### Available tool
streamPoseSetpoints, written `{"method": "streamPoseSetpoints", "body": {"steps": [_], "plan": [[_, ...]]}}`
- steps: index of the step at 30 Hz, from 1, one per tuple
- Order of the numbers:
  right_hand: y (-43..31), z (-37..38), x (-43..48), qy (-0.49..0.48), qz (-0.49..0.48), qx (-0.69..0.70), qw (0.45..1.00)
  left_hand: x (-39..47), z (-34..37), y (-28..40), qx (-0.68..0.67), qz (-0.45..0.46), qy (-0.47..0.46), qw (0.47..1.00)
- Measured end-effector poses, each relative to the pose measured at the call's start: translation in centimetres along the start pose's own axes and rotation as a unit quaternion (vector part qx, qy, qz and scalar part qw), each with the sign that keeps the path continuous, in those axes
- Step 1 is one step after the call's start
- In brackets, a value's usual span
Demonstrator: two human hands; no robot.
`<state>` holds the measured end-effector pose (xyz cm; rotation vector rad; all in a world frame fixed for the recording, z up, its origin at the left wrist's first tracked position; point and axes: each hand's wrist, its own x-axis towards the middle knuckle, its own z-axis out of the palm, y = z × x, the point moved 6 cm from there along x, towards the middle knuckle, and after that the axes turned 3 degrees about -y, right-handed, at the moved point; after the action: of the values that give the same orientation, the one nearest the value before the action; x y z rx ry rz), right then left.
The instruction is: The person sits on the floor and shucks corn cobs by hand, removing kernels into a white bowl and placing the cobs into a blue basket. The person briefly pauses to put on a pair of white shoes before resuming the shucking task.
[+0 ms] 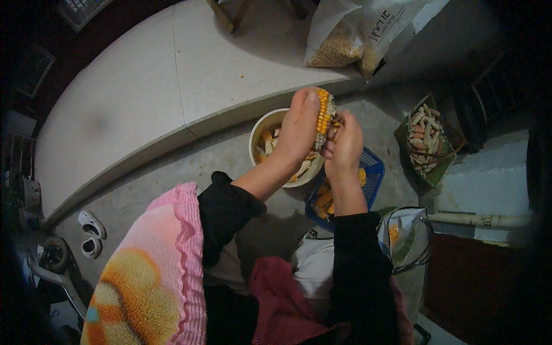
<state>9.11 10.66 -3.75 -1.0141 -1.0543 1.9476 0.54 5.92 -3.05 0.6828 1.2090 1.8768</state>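
Note:
My left hand grips a partly shelled corn cob above a cream-coloured bucket. Rows of yellow kernels remain on one side; the other side shows pale, bare cob. Against that bare side, my right hand has its fingers curled at the cob, with a few kernels showing by them. Inside the bucket are shelled cobs and bits of corn, partly hidden by my left hand and forearm. Beneath my right forearm is a blue plastic basket containing ears of yellow corn.
A raised tiled ledge curves across the far side, bearing clear plastic bags of kernels. To the right stand a green bag of bare cobs and an open bag. White clogs lie at left, beside a wheel.

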Motion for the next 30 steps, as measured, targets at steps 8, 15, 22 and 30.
{"method": "streamPoseSetpoints", "body": {"steps": [8,15,22,30], "plan": [[-0.8,0.4,-0.2,-0.026,-0.011,-0.086,0.996,1.0,-1.3,0.8,-0.033,0.002,0.067,0.997],[-0.7,1.7,-0.6,-0.091,-0.121,-0.208,0.966,0.3,-0.8,1.5,-0.039,0.023,0.066,0.997],[-2.4,3.9,-2.5,-0.103,-0.265,-0.336,0.898,0.5,0.1,1.1,-0.198,-0.041,0.017,0.979],[-1.3,3.4,-2.4,-0.074,-0.282,-0.406,0.866,-0.1,-0.3,1.1,-0.201,-0.011,0.044,0.978]]}}
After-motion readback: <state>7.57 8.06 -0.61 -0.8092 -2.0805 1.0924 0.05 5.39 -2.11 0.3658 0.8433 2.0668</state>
